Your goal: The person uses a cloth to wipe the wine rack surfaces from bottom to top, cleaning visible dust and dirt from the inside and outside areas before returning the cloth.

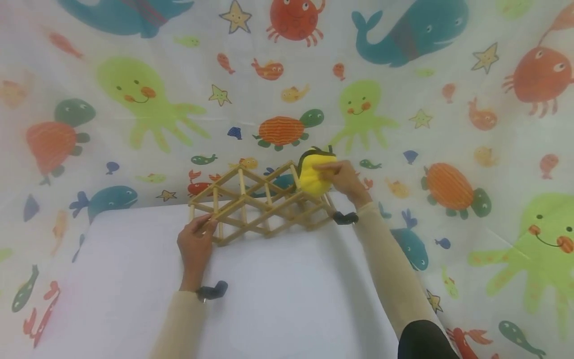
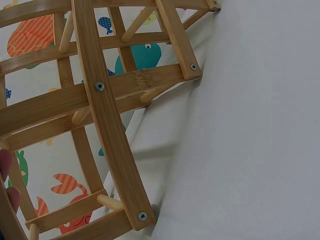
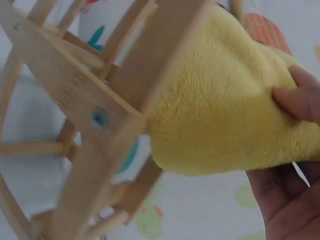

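A collapsible wooden lattice rack (image 2: 115, 145), made of crossed slats, round dowels and screws, stands at the back of the white surface. My left hand (image 1: 196, 244) grips its near left end, with fingertips (image 2: 14, 197) showing behind a slat in the left wrist view. At the rack's upper right end, my right hand (image 1: 343, 178) pinches a yellow plush cloth item (image 3: 215, 110) with dark trim. The thumb presses on the plush face while other fingers lie beneath it. In the right wrist view, the cloth's left edge is right up against the slats, which partly cover it.
Under the rack spreads a white tabletop (image 1: 287, 294). A curtain (image 1: 251, 119) printed with sea animals hangs close behind the rack and along both sides. Dark straps (image 1: 213, 290) circle the wrists.
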The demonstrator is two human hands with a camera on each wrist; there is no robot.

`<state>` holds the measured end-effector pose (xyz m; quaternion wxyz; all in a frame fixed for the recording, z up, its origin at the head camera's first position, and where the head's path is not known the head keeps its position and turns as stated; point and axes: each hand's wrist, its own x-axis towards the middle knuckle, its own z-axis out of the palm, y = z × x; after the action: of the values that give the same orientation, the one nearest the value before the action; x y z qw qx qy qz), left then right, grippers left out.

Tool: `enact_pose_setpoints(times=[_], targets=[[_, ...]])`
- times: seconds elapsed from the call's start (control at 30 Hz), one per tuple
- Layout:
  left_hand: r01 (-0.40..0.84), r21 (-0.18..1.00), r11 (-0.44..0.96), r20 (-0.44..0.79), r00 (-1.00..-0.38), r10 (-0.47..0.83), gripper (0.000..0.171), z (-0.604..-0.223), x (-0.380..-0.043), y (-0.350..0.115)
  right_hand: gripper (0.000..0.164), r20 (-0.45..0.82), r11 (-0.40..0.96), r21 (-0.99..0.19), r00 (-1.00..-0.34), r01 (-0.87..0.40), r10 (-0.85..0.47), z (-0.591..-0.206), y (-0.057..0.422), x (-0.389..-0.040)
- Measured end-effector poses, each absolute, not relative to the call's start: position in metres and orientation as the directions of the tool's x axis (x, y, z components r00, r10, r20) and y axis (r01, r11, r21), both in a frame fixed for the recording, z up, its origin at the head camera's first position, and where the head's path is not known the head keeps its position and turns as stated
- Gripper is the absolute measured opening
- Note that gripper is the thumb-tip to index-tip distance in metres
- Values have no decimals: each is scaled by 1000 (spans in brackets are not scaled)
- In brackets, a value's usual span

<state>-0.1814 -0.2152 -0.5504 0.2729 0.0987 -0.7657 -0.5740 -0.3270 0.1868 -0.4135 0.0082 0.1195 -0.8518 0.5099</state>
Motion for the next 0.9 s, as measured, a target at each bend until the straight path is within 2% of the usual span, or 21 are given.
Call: enact_pose_setpoints(times=[0.17,0.27,0.4,0.5,0.57,0.63,0.73,0.9], targets=[[147,933,329,294,-839,-457,30,-548,-180,-212,32,109,409,-881,-943,-238,-314,-428,172,-328],[144,931,336,296,-836,-462,29,-545,-179,-211,33,47,437,-875,-937,-206,-347,-429,165,-327],[151,933,327,299,-832,-467,27,-545,-179,-209,31,13,512,-844,-962,-157,-274,-429,162,-328],[156,936,316,295,-838,-460,27,-547,-181,-210,30,70,490,-856,-977,-163,-201,-426,163,-329],[158,931,330,306,-833,-462,27,-548,-182,-210,30,88,455,-872,-972,-181,-218,-425,163,-329],[155,924,349,315,-825,-468,26,-548,-182,-211,31,46,441,-882,-962,-166,-270,-426,162,-329],[136,916,377,318,-820,-477,25,-549,-181,-212,31,-63,510,-850,-936,-131,-346,-430,159,-332],[125,922,367,299,-833,-465,27,-552,-181,-212,28,-175,617,-767,-867,-177,-467,-432,150,-339]])
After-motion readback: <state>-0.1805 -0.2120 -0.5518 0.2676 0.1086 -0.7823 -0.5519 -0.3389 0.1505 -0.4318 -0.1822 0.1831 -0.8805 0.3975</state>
